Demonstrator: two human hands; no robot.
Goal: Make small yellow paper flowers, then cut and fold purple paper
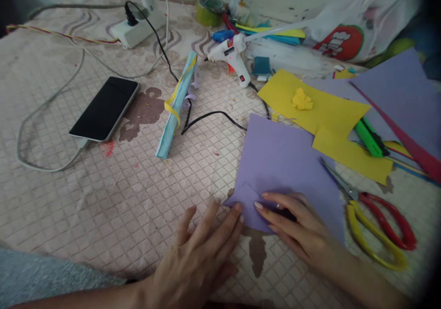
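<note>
A sheet of purple paper (285, 157) lies in front of me, with a smaller pointed purple paper piece or folded corner (247, 197) at its lower left. I cannot tell whether the two are joined. My left hand (206, 244) rests flat with fingers spread, its fingertips pressing the left edge of that piece. On the right side, my right hand (296, 226) has its fingers closed around a dark, pen-like thing (285, 214), mostly hidden by them. Its fingertips touch the purple paper. Beside this hand lie scissors (351, 191) with one red and one yellow handle.
Yellow paper (310, 111) bears a small yellow paper flower (302, 99). A green cutter (370, 136) lies to the right. Further back are a white glue gun (237, 58) and power strip (138, 28). A blue paper stick (176, 109) and a phone (105, 109) lie left.
</note>
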